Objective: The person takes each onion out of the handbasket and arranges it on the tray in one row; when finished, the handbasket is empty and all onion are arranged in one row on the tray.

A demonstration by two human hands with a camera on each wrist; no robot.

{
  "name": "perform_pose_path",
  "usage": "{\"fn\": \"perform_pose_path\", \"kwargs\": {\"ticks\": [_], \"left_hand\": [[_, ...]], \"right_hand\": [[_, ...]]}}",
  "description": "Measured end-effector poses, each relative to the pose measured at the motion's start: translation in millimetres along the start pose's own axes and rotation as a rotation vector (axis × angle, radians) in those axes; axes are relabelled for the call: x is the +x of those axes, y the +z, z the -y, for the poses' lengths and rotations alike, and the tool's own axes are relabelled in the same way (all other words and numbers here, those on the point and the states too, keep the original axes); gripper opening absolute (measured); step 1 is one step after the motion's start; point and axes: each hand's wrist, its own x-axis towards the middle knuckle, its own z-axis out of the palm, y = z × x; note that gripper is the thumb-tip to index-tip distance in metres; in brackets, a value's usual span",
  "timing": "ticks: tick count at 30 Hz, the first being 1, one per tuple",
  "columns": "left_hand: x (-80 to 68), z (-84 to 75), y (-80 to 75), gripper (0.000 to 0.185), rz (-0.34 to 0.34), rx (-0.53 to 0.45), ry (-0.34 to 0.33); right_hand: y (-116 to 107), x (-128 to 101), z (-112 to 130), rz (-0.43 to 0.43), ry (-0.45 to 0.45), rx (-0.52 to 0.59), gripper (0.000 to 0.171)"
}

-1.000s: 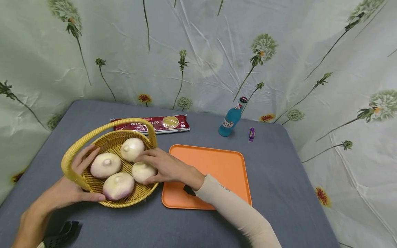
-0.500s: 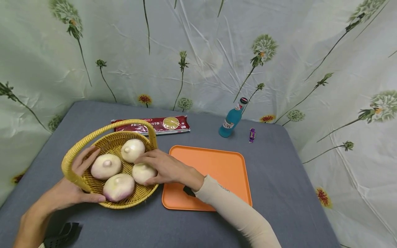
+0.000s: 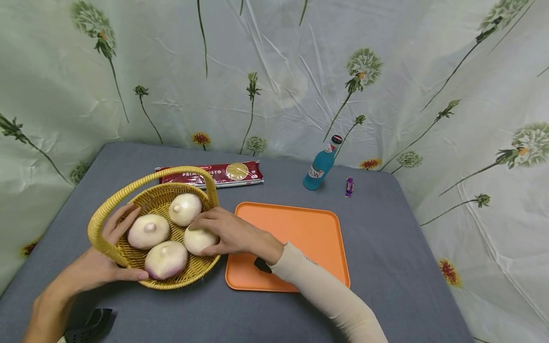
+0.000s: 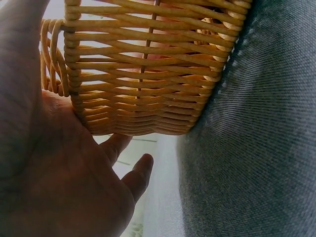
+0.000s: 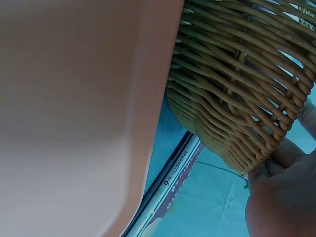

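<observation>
A yellow wicker basket (image 3: pixel 184 281) with an arched handle stands on the left of the table, holding several white, purple-tinged turnips (image 3: pixel 166 260). My left hand (image 3: pixel 96 267) grips its left rim, fingers passing under the handle and thumb at the front edge. In the left wrist view that hand (image 4: pixel 74 168) lies against the woven wall. My right hand (image 3: pixel 233 232) reaches over the basket's right rim and holds the rightmost turnip (image 3: pixel 198 240), fingers on top and thumb on its near side. In the right wrist view, fingers of this hand (image 5: pixel 286 187) show beside the weave.
An orange tray (image 3: pixel 300 228) lies right of the basket, under my right wrist. Behind the basket is a red spaghetti pack (image 3: pixel 231 174). A blue bottle (image 3: pixel 319 166) and a purple wrapped candy (image 3: pixel 349 187) are at the back right. Flowered cloth hangs behind the table (image 3: pixel 399 267).
Both hands keep their places on the basket and the turnip. The whole scene shifts only very slightly in the head view.
</observation>
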Motion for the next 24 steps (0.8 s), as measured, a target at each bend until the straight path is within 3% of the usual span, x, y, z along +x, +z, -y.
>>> {"fn": "perform_pose_path", "kwargs": {"ticks": [13, 24], "left_hand": [[-2.0, -1.6, 3.2, 0.141, 0.012, -0.006, -0.020], [-1.2, -1.4, 3.2, 0.139, 0.008, 0.006, -0.025]], "right_hand": [[-1.6, -7.7, 4.1, -0.080, -0.044, 0.011, 0.052], [-13.6, -19.8, 10.2, -0.205, -0.072, 0.005, 0.053]]}}
